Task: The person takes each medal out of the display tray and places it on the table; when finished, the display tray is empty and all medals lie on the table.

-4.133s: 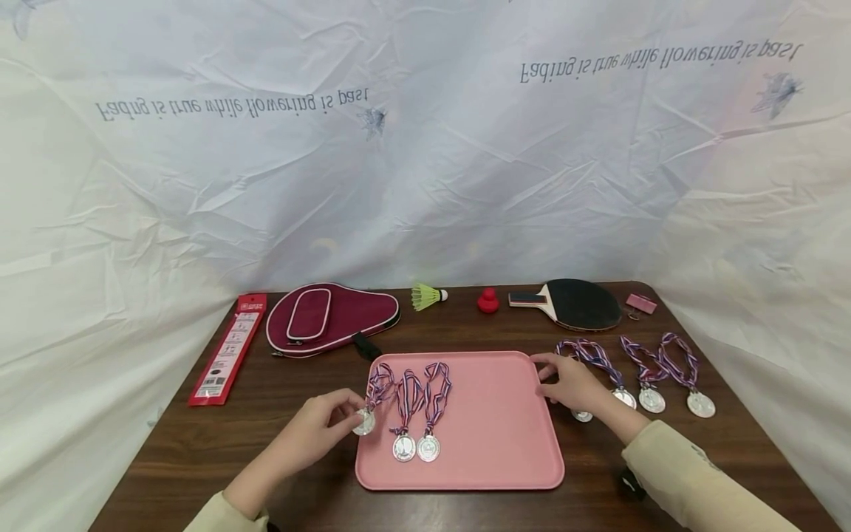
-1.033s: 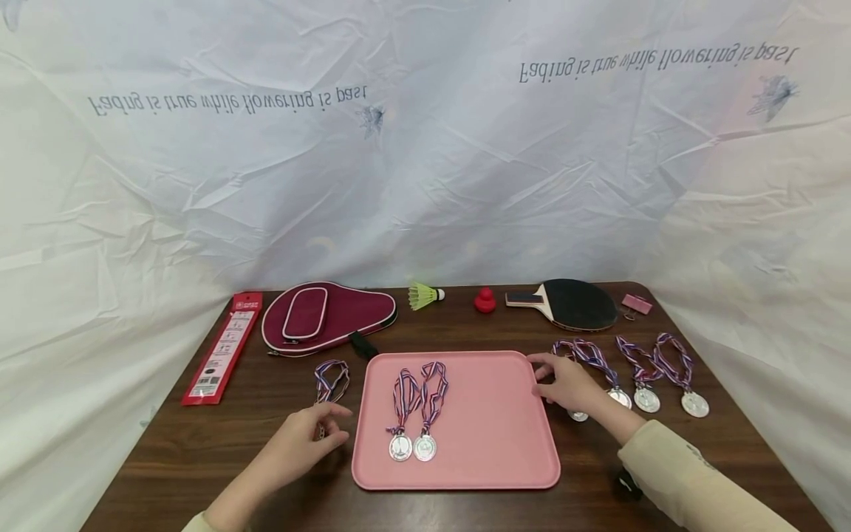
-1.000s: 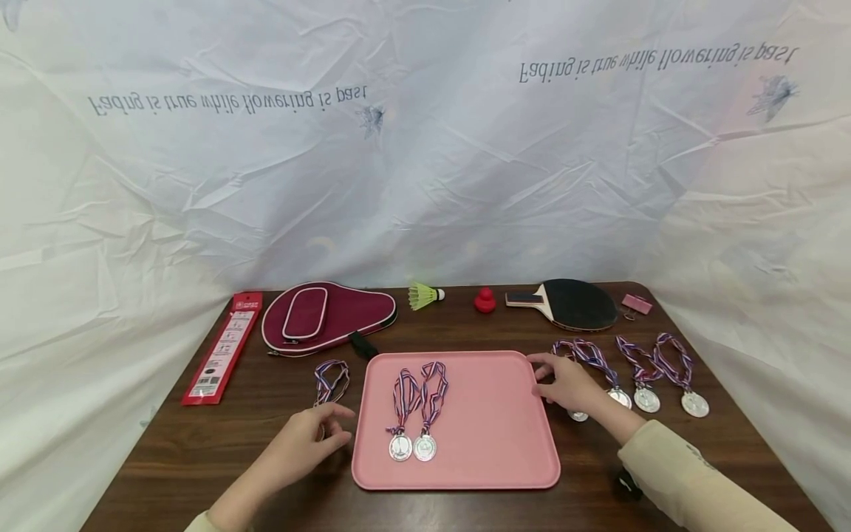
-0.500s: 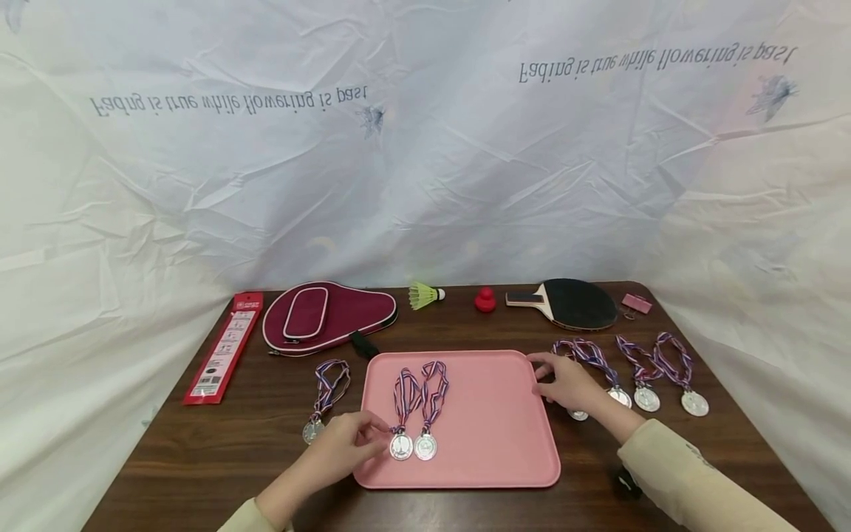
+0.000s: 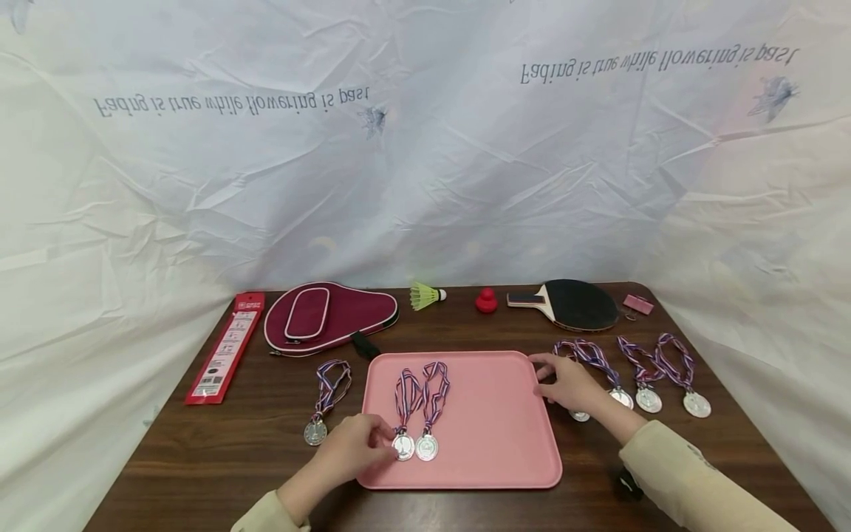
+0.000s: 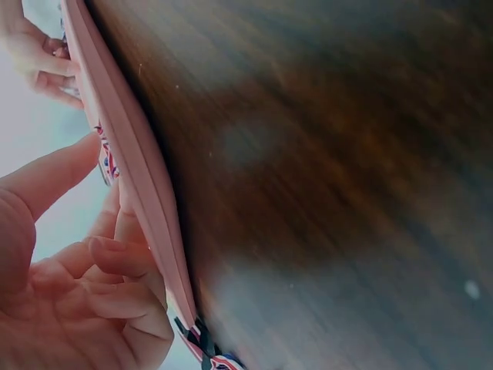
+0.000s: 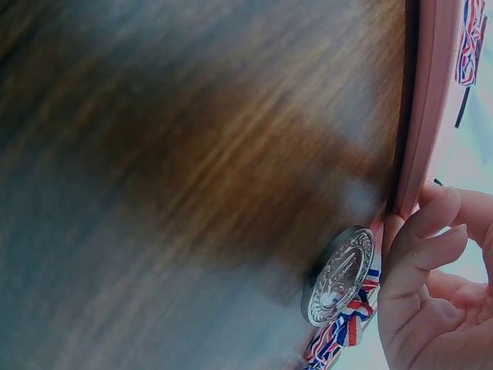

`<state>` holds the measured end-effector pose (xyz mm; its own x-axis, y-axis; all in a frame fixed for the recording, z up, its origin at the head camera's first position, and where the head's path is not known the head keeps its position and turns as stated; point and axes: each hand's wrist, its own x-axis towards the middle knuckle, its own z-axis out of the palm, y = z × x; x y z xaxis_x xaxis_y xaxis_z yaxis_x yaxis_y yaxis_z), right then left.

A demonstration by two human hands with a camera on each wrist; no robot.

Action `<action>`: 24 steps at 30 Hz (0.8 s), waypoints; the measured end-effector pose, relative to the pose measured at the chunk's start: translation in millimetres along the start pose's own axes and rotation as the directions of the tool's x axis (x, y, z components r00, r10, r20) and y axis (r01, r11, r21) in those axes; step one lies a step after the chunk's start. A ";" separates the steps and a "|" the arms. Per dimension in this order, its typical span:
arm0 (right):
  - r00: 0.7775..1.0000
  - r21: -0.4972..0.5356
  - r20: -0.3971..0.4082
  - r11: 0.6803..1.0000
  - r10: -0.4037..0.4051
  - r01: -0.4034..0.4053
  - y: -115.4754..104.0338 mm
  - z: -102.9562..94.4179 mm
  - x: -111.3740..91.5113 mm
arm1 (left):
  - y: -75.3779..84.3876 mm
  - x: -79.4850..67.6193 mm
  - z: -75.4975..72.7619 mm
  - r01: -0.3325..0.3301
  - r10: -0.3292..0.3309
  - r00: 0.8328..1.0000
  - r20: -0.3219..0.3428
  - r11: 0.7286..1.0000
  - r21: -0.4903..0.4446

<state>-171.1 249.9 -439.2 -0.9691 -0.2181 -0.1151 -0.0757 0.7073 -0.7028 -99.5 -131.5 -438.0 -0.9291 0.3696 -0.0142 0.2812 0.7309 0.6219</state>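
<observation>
A pink tray (image 5: 492,428) lies on the table with two silver medals on striped ribbons at its left: a left medal (image 5: 403,446) and a right medal (image 5: 428,446). My left hand (image 5: 359,447) reaches over the tray's left rim, thumb and fingers apart beside the left medal. In the left wrist view, a striped ribbon (image 6: 108,158) shows just past the left thumb. My right hand (image 5: 568,380) grips the tray's right rim near the far corner. A third medal (image 5: 315,431) lies on the table left of the tray.
Several more medals lie right of the tray, one (image 5: 696,404) farthest right. Along the back are a red packet (image 5: 226,347), a maroon paddle case (image 5: 352,310), a shuttlecock (image 5: 425,295), a red object (image 5: 487,300), a table tennis paddle (image 5: 578,304) and a pink clip (image 5: 638,304).
A medal went from the tray's left side to the table on the left, and my left hand let it go. That hand then moved right, over the tray. My right hand stayed.
</observation>
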 end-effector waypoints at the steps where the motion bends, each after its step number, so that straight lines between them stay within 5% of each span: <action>1: 1.000 -0.003 0.003 1.000 -0.005 0.005 0.2 -0.3 -0.1 | 0.3 0.3 0.6 -0.001 0.001 1.000 -0.003 1.000 0.002; 15: 1.000 0.002 0.004 1.000 0.015 -0.015 0.1 -0.2 0.8 | 2.1 0.9 7.5 0.058 -0.050 0.996 -0.074 0.993 0.105; 24: 1.000 -0.001 0.004 1.000 0.011 -0.011 0.6 -0.1 1.5 | -0.3 -0.8 6.4 0.041 -0.038 0.997 -0.070 0.998 0.051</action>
<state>-172.5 250.0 -439.7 -0.9690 -0.2127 -0.1259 -0.0649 0.7106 -0.7006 -97.3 -128.3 -443.2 -0.9535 0.3009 0.0169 0.2546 0.7740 0.5797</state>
